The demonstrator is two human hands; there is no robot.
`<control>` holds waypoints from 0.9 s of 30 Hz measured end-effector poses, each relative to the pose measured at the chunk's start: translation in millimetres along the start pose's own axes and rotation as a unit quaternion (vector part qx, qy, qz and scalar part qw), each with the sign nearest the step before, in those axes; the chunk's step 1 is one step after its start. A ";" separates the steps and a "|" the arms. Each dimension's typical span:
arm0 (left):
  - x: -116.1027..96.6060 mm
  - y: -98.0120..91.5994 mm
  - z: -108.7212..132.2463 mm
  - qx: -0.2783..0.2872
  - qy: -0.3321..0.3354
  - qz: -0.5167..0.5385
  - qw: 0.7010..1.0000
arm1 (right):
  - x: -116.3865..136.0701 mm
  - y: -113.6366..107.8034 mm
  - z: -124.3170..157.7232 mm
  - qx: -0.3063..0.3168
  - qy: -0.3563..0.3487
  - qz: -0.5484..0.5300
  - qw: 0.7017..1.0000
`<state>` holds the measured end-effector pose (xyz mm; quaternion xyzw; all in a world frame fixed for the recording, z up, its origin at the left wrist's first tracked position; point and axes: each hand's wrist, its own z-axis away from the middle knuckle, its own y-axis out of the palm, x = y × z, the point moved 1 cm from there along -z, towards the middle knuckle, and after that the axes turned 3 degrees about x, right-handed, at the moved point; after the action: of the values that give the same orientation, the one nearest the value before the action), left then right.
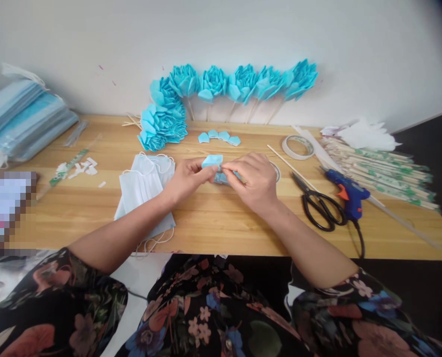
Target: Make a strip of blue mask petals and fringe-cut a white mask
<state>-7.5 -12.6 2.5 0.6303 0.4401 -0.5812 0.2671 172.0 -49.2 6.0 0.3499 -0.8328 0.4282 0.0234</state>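
Observation:
A small light-blue petal piece (212,161) is pinched between the fingers of my left hand (190,176). The fingertips of my right hand (256,181) are pressed together at the lower right edge of the same piece. More blue pieces (222,178) lie under my fingers, partly hidden. Beyond my hands, several folded blue petals (223,135) sit in a curved row on the table. Pleated face masks (141,191) with white ear loops are piled beside my left forearm. Behind the right hand, a roll of tape (276,171) shows only its edge.
Finished blue flowers (243,83) on sticks lean along the wall. At right are black scissors (323,208), a blue glue gun (349,193), a tape roll (298,147) and wrapped chopsticks (384,171). Packed masks (27,119), paper scraps (89,167) and a blurred-out object (5,210) are left.

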 end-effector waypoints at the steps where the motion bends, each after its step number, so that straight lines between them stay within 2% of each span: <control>1: 0.5 0.1 -0.6 -0.002 0.000 0.001 1.000 | -0.6 0.6 0.0 0.001 0.000 0.004 1.000; 6: 1.3 -0.3 -2.3 -0.019 0.009 -0.014 1.000 | 1.8 -0.4 0.2 -0.022 -0.005 -0.023 0.999; 11: 1.1 -1.2 -2.6 -0.041 0.019 -0.028 0.999 | 5.5 -4.4 -0.3 -0.040 0.071 -0.107 0.991; 16: -2.1 1.4 -2.0 -0.036 0.022 -0.020 0.999 | 3.6 -1.4 -1.2 0.018 0.150 -0.164 0.975; 20: -3.1 3.0 -1.1 -0.007 0.022 -0.024 0.999 | 2.3 0.0 -2.4 0.051 0.196 -0.235 0.951; 27: -1.7 1.1 -0.8 0.007 -0.004 -0.027 1.000 | 3.9 -1.4 -3.3 0.059 0.195 -0.238 0.950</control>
<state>-6.0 -12.8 4.1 0.6172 0.4521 -0.5939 0.2490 169.1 -49.6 10.3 0.4480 -0.6778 0.5188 0.2659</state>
